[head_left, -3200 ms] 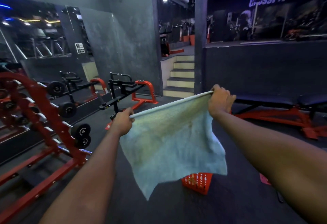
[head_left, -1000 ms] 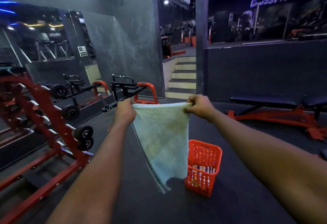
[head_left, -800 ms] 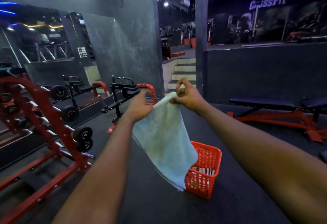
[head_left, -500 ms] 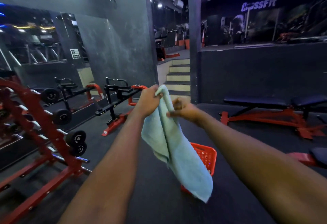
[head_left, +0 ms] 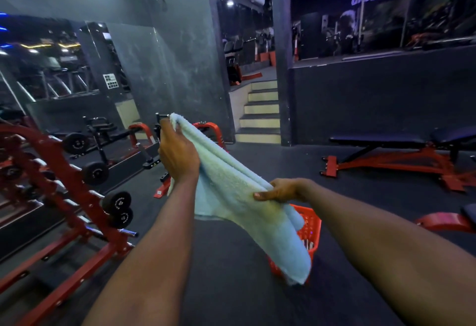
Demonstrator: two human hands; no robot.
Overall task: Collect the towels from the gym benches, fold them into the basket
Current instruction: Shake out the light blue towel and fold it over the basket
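Observation:
A pale blue towel (head_left: 231,186), folded lengthwise into a narrow strip, hangs in the air between my hands. My left hand (head_left: 177,155) grips its upper end, held high. My right hand (head_left: 280,191) pinches the strip lower down, near its middle, thumb on top. The loose tail droops below my right hand in front of the red plastic basket (head_left: 313,227), which stands on the dark floor and is mostly hidden by the towel. A black-padded bench (head_left: 381,141) on a red frame stands at the right, with no towel visible on it.
A red dumbbell rack (head_left: 77,196) with black dumbbells runs along the left. A black and red machine (head_left: 206,129) stands behind my left hand. Steps (head_left: 260,111) rise at the back centre. Another red-framed bench (head_left: 448,222) sits at the right edge.
The towel went from spread wide to folded in half lengthwise. My left hand kept the top corners together, and my right hand let go and slid down to grip the strip near its middle.

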